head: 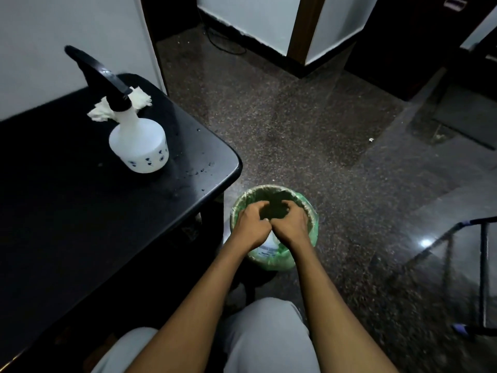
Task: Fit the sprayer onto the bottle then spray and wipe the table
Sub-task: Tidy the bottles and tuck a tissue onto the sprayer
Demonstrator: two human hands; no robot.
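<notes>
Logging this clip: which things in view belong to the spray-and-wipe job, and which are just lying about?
Job: bottle with sprayer fitted, cloth behind it, table.
Not job: bin on the floor, under left hand and right hand; chair frame.

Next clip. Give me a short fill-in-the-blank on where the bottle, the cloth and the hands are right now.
1. The white bottle stands upright on the black ____.
2. The sprayer fitted on top of the bottle is ____ in colour.
3. The white cloth lies on the table right ____ the bottle.
4. The left hand and right hand are both over the bin lined with a ____ bag.

Missing words: table; black; behind; green
</notes>
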